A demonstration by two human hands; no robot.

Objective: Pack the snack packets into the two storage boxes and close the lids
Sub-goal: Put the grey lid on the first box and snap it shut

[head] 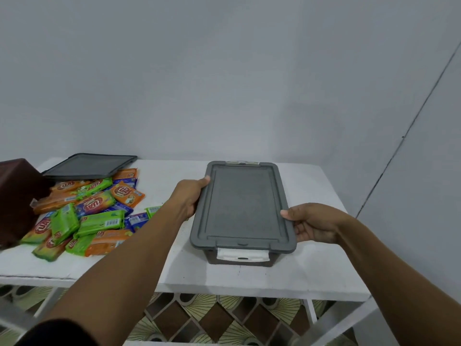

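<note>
While left hand and right hand are clasping the lid's long sides, packets are lying by the table's left edge, nearer the left.

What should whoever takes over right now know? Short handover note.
Left hand grips the left edge of the grey lid; right hand grips its right edge.
The lid sits on the storage box mid-table; contents hidden, latching unclear.
Snack packets lie piled loose on the table, left side. The second lid rests on the pile's rear, and the dark brown box is tilted at the left edge.
Done: nothing confirmed.
Left: pack the pile, close both lids.
</note>
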